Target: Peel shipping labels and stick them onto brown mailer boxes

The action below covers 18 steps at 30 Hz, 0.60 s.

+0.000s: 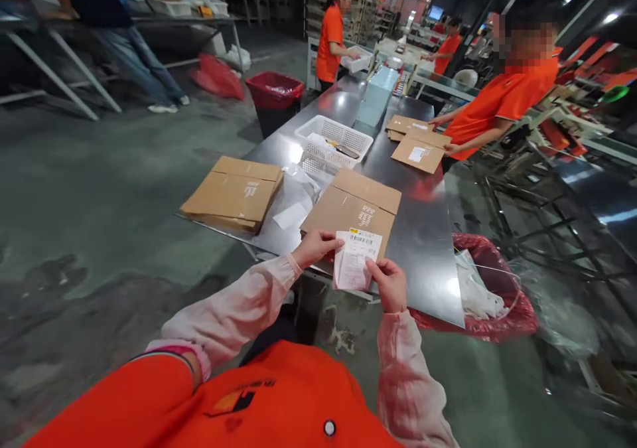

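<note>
A white printed shipping label (355,259) with a barcode is held up between my hands. My left hand (316,247) pinches its upper left edge, and my right hand (388,282) grips its right side with the thumb on the front. Just behind the label lies a stack of flat cardboard boxes (355,202) with white lettering, partly covered by it. Another stack of flattened cardboard (231,192) rests at the table's left corner. White paper sheets (293,216) are spread between the two stacks.
The metal table (423,262) carries a white plastic basket (334,136) with a dark-bladed tool inside. Across it, a co-worker (502,103) handles a labelled cardboard piece (421,150). Red-lined bins stand at the right (517,302) and far left side (275,93).
</note>
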{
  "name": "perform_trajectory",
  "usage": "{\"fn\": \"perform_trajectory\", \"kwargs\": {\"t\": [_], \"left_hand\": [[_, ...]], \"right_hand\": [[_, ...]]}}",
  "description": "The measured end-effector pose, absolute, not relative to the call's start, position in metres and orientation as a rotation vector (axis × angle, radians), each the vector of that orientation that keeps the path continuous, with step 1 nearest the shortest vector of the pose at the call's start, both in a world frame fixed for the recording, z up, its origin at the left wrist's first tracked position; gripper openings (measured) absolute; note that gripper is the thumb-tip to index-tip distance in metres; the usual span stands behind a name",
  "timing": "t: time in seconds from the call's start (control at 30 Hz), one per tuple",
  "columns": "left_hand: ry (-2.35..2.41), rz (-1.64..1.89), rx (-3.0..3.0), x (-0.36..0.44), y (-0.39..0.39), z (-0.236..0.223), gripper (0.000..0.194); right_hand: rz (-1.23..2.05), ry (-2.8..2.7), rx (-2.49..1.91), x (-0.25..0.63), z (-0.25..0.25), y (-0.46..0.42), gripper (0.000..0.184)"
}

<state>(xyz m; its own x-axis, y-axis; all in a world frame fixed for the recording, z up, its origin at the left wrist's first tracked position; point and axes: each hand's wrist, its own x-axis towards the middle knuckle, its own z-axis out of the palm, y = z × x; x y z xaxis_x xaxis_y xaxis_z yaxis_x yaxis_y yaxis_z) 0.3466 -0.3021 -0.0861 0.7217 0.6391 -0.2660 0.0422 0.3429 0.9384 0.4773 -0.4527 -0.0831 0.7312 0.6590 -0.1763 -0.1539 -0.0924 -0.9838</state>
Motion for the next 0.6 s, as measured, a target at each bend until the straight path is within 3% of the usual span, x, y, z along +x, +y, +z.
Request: {"fn": "perform_trajectory", "kwargs": {"t": [0.3, 0.6], "left_hand": [[0.771, 0.424, 1.252, 0.319, -0.321, -0.092, 0.023], [0.772, 0.386, 1.298, 0.298, -0.323, -0.105, 0.028]], "right_hand": [[0.661, -0.540, -1.551, 0.462, -0.071, -0.466, 0.045], [0.696, -0.557, -1.547, 0.444, -0.060, -0.458, 0.052]]}}
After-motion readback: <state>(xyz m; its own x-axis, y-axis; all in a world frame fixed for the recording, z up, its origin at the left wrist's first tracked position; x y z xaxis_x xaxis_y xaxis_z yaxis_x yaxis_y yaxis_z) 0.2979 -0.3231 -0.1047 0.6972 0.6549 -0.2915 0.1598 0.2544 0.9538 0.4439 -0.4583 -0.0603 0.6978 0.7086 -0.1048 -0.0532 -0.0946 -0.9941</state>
